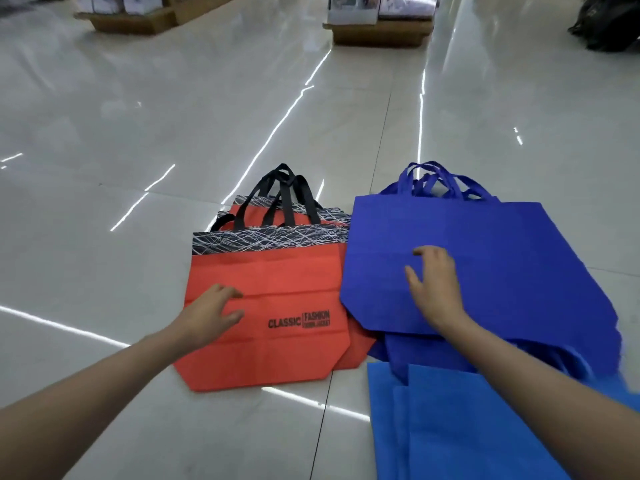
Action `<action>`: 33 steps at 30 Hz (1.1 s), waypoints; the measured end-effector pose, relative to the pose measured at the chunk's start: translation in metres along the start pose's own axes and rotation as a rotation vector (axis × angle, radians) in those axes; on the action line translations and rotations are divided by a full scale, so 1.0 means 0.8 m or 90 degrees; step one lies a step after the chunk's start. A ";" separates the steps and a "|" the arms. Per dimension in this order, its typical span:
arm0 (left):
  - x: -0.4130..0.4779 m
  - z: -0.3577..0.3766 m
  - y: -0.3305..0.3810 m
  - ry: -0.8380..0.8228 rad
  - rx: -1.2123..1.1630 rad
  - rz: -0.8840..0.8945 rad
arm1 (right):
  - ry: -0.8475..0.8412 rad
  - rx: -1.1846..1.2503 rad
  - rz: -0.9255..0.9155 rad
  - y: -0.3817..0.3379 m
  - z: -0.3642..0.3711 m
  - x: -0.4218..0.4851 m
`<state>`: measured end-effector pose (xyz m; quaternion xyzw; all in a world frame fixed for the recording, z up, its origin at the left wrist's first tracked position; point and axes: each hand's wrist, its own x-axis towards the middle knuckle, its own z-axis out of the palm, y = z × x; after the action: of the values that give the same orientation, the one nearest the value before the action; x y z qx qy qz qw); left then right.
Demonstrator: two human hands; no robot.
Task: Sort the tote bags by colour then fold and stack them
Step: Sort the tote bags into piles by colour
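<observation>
Grip: left hand rests loose-fingered, pinching nothing, on the orange-red non-woven tote bag | right hand flat, fingers spread, on the royal-blue non-woven tote bag | piles side by side on the glossy tiled floor, handles pointing away from the person; each hand is nearest its own pile.

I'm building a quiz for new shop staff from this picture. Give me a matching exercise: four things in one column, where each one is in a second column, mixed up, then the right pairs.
Things
1. orange-red non-woven tote bag with black handles
2. royal-blue non-woven tote bag
3. light-blue non-woven bag
4. wooden display pallet

Places
A. at the far end of the glossy tiled floor
B. under the right hand
C. nearest the camera, no hand on it
D. under the left hand

Pairs: 1-D, 2-B, 3-C, 4-A
</observation>
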<state>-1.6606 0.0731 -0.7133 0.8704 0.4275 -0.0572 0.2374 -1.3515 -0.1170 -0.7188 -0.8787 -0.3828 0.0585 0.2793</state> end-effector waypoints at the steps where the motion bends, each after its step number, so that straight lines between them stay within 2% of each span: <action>1: 0.008 0.000 -0.016 0.012 0.003 -0.019 | -0.052 0.011 -0.067 -0.031 0.028 -0.006; 3: 0.023 0.001 -0.049 0.053 -0.010 -0.087 | -0.158 -0.013 -0.200 -0.084 0.082 -0.014; 5: 0.040 0.007 -0.082 0.104 -0.057 -0.202 | -0.254 -0.067 -0.274 -0.117 0.129 -0.014; 7: 0.055 0.015 -0.108 0.150 -0.165 -0.337 | -0.317 -0.120 -0.251 -0.128 0.163 -0.004; 9: 0.068 0.025 -0.125 0.178 -0.267 -0.437 | -0.331 -0.122 -0.120 -0.121 0.183 0.011; 10: 0.077 0.030 -0.133 0.182 -0.310 -0.445 | -0.311 -0.118 -0.043 -0.114 0.188 0.018; 13: 0.115 0.043 -0.148 0.167 -0.439 -0.370 | -0.215 -0.141 0.143 -0.091 0.185 0.036; 15: 0.142 0.047 -0.151 0.137 -0.493 -0.331 | -0.208 -0.146 0.204 -0.081 0.180 0.044; 18: 0.152 0.027 -0.125 0.100 -0.623 -0.327 | -0.239 -0.128 0.220 -0.075 0.177 0.054; 20: 0.155 0.020 -0.125 0.029 -0.706 -0.331 | -0.253 -0.100 0.234 -0.075 0.175 0.057; 23: 0.143 0.013 -0.133 -0.030 -0.727 -0.311 | -0.264 -0.098 0.206 -0.074 0.174 0.042; 28: 0.098 0.028 -0.155 0.137 -0.666 -0.288 | -0.239 -0.042 0.109 -0.092 0.195 -0.015; 30: 0.070 0.032 -0.168 0.144 -0.677 -0.281 | -0.235 0.004 0.094 -0.105 0.202 -0.038; 33: 0.026 0.040 -0.195 0.087 -0.746 -0.290 | -0.199 0.126 0.110 -0.124 0.198 -0.073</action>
<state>-1.7645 0.1544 -0.8041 0.4847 0.5766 0.1932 0.6287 -1.5061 -0.0329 -0.8052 -0.8567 -0.3367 0.2555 0.2957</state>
